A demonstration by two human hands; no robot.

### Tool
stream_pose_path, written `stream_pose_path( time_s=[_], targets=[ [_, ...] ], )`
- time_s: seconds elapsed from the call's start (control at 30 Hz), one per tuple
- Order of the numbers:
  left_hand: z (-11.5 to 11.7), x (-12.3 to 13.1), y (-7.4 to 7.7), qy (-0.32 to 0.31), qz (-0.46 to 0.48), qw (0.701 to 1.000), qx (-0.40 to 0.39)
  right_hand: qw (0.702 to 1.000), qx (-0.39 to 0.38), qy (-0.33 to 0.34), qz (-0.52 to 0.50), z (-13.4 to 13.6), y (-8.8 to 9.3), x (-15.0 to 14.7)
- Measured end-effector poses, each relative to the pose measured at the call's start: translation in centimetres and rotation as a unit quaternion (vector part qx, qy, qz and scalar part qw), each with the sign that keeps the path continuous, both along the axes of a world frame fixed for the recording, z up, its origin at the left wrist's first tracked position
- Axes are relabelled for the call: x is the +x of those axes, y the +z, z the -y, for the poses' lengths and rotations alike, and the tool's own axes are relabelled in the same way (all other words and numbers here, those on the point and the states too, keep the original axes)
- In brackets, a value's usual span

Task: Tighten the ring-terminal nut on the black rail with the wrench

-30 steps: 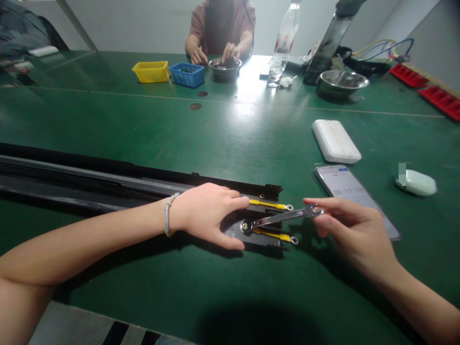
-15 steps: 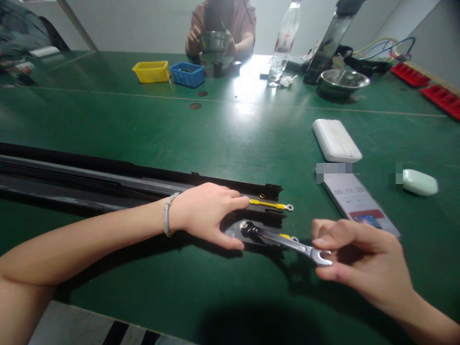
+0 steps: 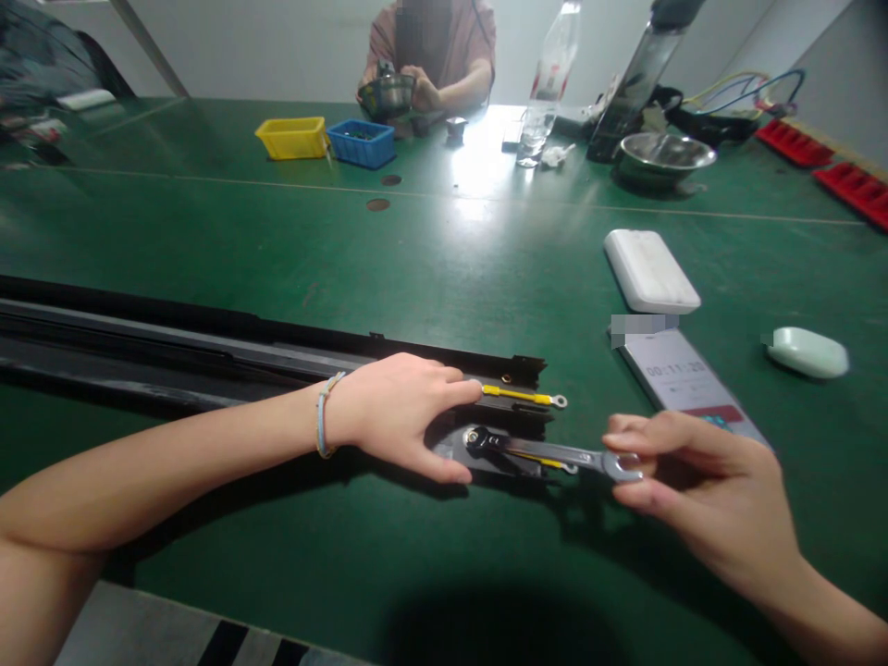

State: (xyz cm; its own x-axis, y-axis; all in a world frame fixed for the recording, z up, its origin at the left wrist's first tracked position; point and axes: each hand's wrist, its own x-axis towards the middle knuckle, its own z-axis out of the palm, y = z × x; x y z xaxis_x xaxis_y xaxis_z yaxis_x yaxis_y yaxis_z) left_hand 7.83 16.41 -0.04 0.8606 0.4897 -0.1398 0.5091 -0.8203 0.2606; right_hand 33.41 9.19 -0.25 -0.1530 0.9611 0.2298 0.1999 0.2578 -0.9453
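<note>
My right hand (image 3: 700,499) pinches the open jaw end of a silver combination wrench (image 3: 555,451) between thumb and fingers. The wrench's dark ring end sits over a fastener near the right end of a long black metal channel (image 3: 298,356). Across that channel lies my left hand (image 3: 395,416), palm down, thumb and fingers stretched apart. By its forefinger a yellow wire (image 3: 517,394) with a ring terminal sticks out. A second yellow wire (image 3: 551,462) with a ring terminal shows partly behind the wrench.
Right of the channel lie a phone (image 3: 694,370), a white box-shaped device (image 3: 650,271) and a pale green case (image 3: 808,352). Farther back stand yellow (image 3: 291,139) and blue bins (image 3: 361,143), a bottle (image 3: 548,88) and a metal bowl (image 3: 662,159). A person opposite holds another bowl (image 3: 387,97).
My right hand has swung the wrench handle slightly upward in view, its ring end staying on the fastener. My left hand keeps still. The person opposite has lowered and tilted their bowl.
</note>
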Motion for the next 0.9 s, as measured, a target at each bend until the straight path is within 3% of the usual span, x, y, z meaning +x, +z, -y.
stream_pose_path(
  time_s=[0.13,0.5,0.9],
  targets=[
    [0.4,0.0,0.0,0.003,-0.002,1.000,-0.005,0.998,-0.022,-0.054,0.021,-0.1,0.2,-0.1],
    [1.0,0.7,-0.2,0.004,-0.009,1.000,-0.006,0.991,-0.021,-0.105,0.080,-0.6,-0.9,0.3],
    [1.1,0.6,-0.3,0.005,-0.013,1.000,-0.005,0.988,-0.025,-0.103,0.109,-0.5,-0.6,0.4]
  ],
)
